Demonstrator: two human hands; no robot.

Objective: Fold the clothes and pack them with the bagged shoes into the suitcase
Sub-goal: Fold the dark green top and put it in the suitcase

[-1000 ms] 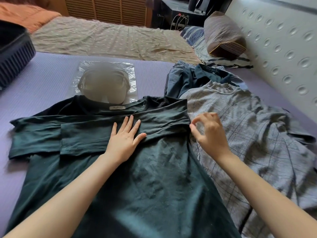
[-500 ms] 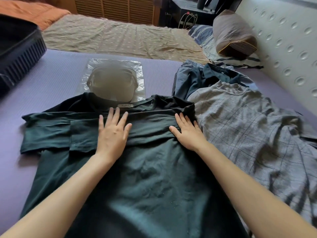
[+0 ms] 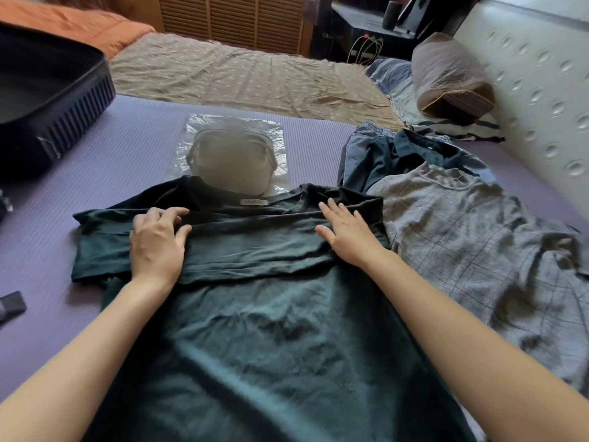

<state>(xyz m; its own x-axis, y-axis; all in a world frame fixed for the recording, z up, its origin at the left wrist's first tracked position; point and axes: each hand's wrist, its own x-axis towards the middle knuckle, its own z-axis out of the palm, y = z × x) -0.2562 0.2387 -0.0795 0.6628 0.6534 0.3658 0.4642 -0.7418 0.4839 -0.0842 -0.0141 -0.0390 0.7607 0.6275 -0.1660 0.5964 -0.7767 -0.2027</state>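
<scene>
Navy ribbed shell, rounded at the corner: the suitcase sits at the far left with its dark cavity facing up, resting on the purple mat, whose surface is finely ridged. A small dark object, flat and blocky, lies on the mat at the left edge; I cannot tell what it is. My left hand rests on the folded-in left sleeve of the dark green shirt, fingers curled over the sleeve's upper fold and thumb drawn in towards them, so the soft knit is gripped between them. The shirt lies face down and spread flat across the mat in front of me, lightly creased, both sleeves folded across the back in one horizontal band, with a pale woven label at the neckline. Just beyond the collar, and partly under it, lie the bagged shoes: a pale rounded pair, blurred, inside a clear crinkled plastic bag lying flat on the mat, well apart from the suitcase. My right hand lies palm down on the shirt's right shoulder, fingers straight and slightly spread, holding nothing. To its right a blue garment sits rumpled, overlapped by a grey checked garment of woven cloth that touches the shirt's edge. Behind are a wrinkled beige sheet, a striped bolster-shaped pillow and a white dimpled panel.
</scene>
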